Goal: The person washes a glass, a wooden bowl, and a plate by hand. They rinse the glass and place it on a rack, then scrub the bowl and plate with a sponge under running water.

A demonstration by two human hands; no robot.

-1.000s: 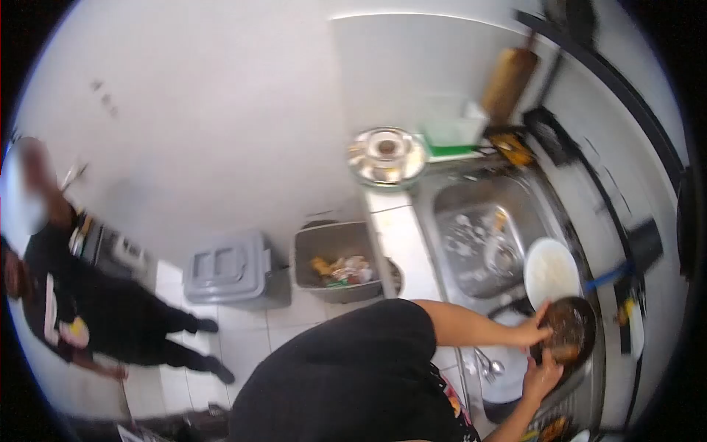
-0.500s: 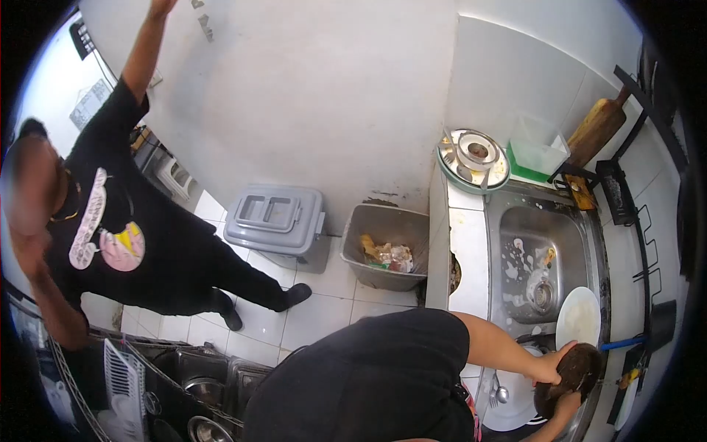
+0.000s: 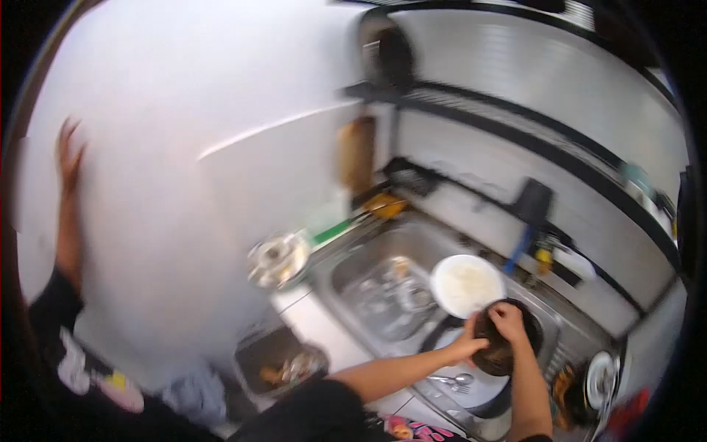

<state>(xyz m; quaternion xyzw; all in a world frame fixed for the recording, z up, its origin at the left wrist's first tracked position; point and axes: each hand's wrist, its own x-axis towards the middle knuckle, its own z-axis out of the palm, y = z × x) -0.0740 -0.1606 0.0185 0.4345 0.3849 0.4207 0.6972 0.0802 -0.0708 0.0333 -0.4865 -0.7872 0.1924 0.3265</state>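
Observation:
Over the right side of the sink I hold a dark brown, round, bowl-like dish (image 3: pixel 492 359), tilted. My left hand (image 3: pixel 465 345) is closed on its left edge. My right hand (image 3: pixel 507 322) lies over its dark surface with the fingers curled; anything inside them is hidden. Behind the dish sits a white plate (image 3: pixel 465 283), its middle smeared pale. Below my hands, a spoon (image 3: pixel 462 379) and a fork rest on a larger white plate (image 3: pixel 479 390). Blur softens the details.
The steel sink basin (image 3: pixel 346 283) holds suds and food scraps. Stacked dirty dishes (image 3: pixel 278 259) stand on the counter's left end. A waste bin (image 3: pixel 254 353) is below. A person's raised hand (image 3: pixel 70 158) is at the left wall. Above the sink runs a black rack (image 3: pixel 515 140).
My view has swung right and up toward the sink and rack. My right hand has shifted from the dish's lower edge onto its surface. The left hand keeps its hold.

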